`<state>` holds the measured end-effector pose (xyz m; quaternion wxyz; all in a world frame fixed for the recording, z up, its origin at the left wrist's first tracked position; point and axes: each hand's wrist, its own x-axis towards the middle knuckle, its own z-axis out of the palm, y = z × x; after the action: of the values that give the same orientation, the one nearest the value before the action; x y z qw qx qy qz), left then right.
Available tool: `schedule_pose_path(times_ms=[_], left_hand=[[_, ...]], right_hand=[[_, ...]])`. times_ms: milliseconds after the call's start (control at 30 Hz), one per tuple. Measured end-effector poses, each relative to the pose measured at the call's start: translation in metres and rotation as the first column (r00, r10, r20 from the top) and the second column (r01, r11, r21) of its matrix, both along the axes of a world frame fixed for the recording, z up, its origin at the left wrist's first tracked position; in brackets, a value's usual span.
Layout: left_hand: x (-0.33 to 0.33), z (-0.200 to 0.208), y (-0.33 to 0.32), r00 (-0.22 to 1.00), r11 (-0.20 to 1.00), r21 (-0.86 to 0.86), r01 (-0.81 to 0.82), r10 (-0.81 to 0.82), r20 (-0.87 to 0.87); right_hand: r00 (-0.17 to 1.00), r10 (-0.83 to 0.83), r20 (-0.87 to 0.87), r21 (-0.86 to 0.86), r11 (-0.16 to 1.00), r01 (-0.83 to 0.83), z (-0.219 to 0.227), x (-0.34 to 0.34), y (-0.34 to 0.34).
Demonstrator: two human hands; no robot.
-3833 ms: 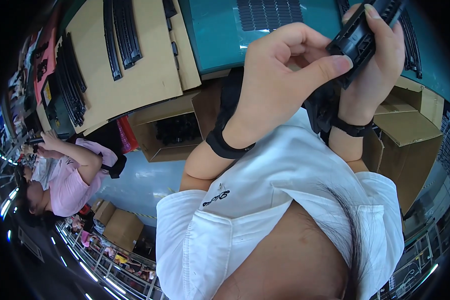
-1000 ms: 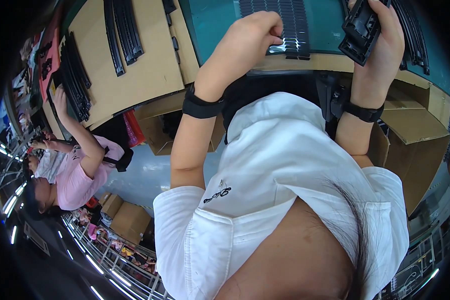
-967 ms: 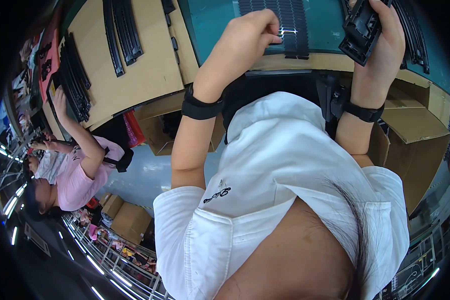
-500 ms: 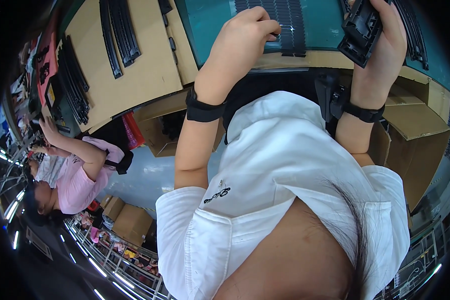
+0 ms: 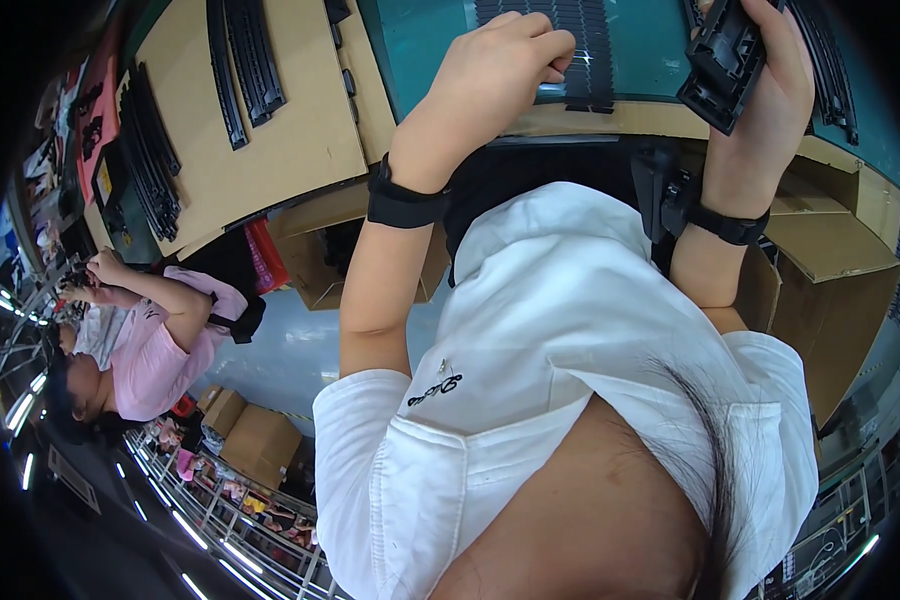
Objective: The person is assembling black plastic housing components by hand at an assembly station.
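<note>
My right hand point(image 5: 785, 90) grips a black molded plastic part point(image 5: 722, 70) with a hollow, ribbed inside, tilted above the table's near edge. To its left, my left hand point(image 5: 510, 65) is closed, thumb and fingers pressed together at a sheet of small dark strips point(image 5: 585, 60) laid out in rows on a clear backing. Whatever those fingertips pinch, if anything, is hidden. Both my wrists wear black bands; a black device point(image 5: 655, 190) is attached by the right one.
Long black plastic strips point(image 5: 255, 70) lie on cardboard point(image 5: 310, 130) at the left, with more strips point(image 5: 150, 160) beyond. Others point(image 5: 830, 80) lie at the far right of the green table point(image 5: 420, 60). Open cardboard boxes point(image 5: 830, 240) stand below. A co-worker in pink point(image 5: 160, 350) is at the left.
My left hand has shifted slightly right over the strip sheet, its fingers still closed. My right hand and the plastic part have barely moved. The co-worker's hands have drawn closer together.
</note>
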<state>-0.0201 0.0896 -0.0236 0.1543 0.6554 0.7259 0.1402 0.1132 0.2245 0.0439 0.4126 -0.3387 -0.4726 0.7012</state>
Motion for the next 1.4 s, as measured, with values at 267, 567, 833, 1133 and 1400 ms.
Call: schedule_pose_path(times_ms=[267,567,833,1133,1400], left_hand=[[0.001,-0.021,-0.003,0.931,0.926,0.223,-0.306,0.241,0.275],[0.045,0.037,-0.008,-0.149,0.760,-0.109,-0.641,0.016,0.989],[0.077,0.071,-0.004,-0.496,0.770,-0.176,-0.613,-0.201,0.845],[0.086,0.077,-0.001,-0.578,0.784,-0.177,-0.596,-0.265,0.772],[0.094,0.065,0.008,-0.526,0.776,-0.186,-0.603,-0.211,0.824]], right_hand=[[0.995,-0.096,-0.003,-0.033,0.995,0.096,-0.001,-0.002,0.002],[0.998,-0.055,0.029,0.151,0.987,0.050,0.002,0.003,0.002],[0.970,-0.239,-0.038,0.334,0.912,0.238,0.011,-0.006,-0.016],[0.940,-0.324,-0.105,0.311,0.887,0.340,0.012,-0.007,-0.018],[0.961,-0.263,-0.091,0.416,0.866,0.276,0.009,-0.003,-0.015]])
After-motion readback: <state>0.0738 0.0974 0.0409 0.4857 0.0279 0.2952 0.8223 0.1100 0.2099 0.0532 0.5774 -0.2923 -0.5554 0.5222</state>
